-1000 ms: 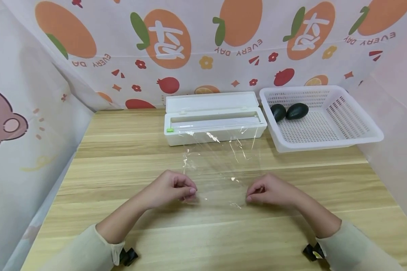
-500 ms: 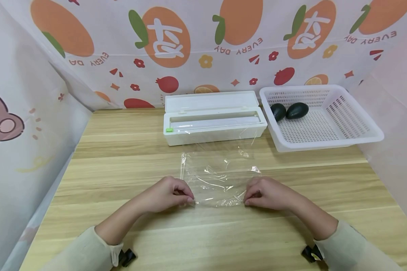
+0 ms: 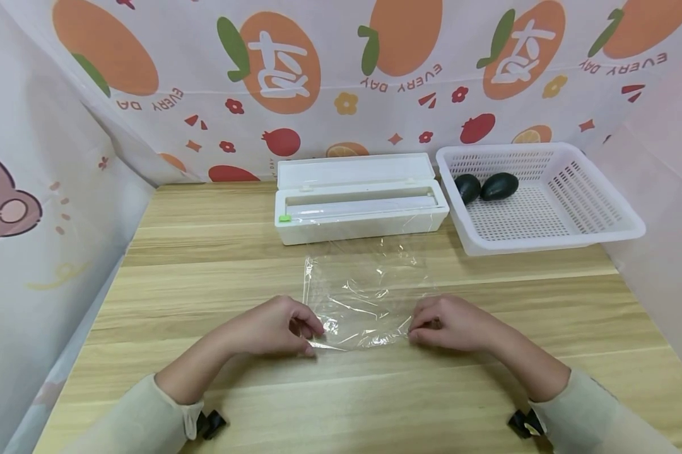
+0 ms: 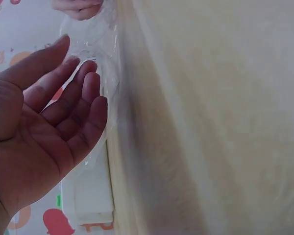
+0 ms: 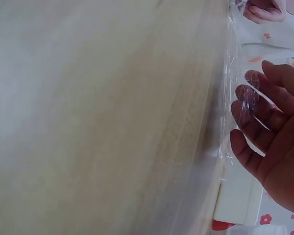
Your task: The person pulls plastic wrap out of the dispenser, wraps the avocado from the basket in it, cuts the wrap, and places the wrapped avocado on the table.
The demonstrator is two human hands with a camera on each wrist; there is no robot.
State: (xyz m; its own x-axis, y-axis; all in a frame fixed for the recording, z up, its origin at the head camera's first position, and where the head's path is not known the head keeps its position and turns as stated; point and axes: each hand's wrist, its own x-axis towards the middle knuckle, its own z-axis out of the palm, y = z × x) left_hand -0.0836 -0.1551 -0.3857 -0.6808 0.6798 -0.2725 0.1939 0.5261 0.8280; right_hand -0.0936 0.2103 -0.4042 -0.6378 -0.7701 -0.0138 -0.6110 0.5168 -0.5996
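A sheet of clear plastic wrap [image 3: 354, 306] lies on the wooden table, running back to the front of an open white wrap dispenser box [image 3: 369, 231]. At the sheet's near left corner is the left hand [image 3: 269, 325], its thumb apart from its loosely bent fingers. The left wrist view shows nothing gripped in that hand [image 4: 54, 107]. The right hand [image 3: 454, 323] is by the near right corner. In the right wrist view, film lies against the fingertips of the right hand [image 5: 274, 127], and the thumb stands apart from the index finger.
A white perforated basket [image 3: 551, 241] stands at the back right, holding two dark green, avocado-like oval things [image 3: 499, 186]. The dispenser's lid [image 3: 354, 170] is raised at the back. A small green slider [image 3: 284, 218] sits at its left front edge. Printed cloth [image 3: 346, 63] hangs behind the table [image 3: 204, 252].
The wrap has come down from being held stretched toward the hands onto the table. The left thumb and fingers have parted from its corner; the right hand has lowered slightly and its fingers have loosened.
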